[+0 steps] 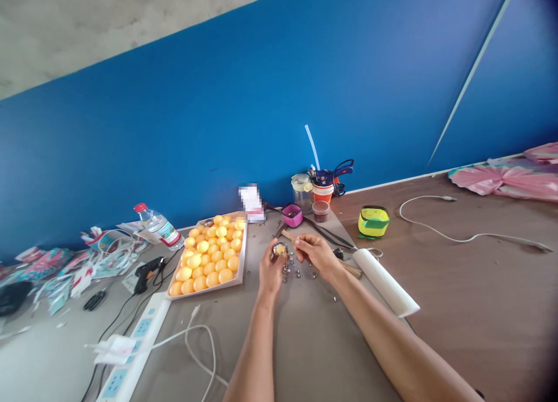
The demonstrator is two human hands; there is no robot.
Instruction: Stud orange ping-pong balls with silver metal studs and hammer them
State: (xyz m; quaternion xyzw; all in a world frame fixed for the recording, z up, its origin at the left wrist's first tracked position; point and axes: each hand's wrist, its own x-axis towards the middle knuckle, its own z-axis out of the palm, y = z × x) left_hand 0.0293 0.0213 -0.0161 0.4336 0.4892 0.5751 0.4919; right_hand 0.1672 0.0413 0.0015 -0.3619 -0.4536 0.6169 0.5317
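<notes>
My left hand (271, 269) is closed around a small round piece (280, 249) with a shiny silver rim and a pale yellow middle. Just to its right, my right hand (316, 254) is in a pinch, thumb against fingers; whatever lies between the fingertips is too small to make out. Several small silver beads (299, 273) are scattered on the grey table below and between the hands. A thin wooden stick (288, 235) shows just behind the right fingertips. Left of my hands stands a shallow tray (239, 274) full of orange balls (212, 278).
Behind the hands are a pink container (292, 215), a lidded jar (302, 194), a small tub (321, 212) and a tool cup (323, 192). A white roll (386, 282) and yellow-green band (374, 221) lie right. Leftward are a bottle (161, 227), glue gun (147, 274) and power strip (139, 344).
</notes>
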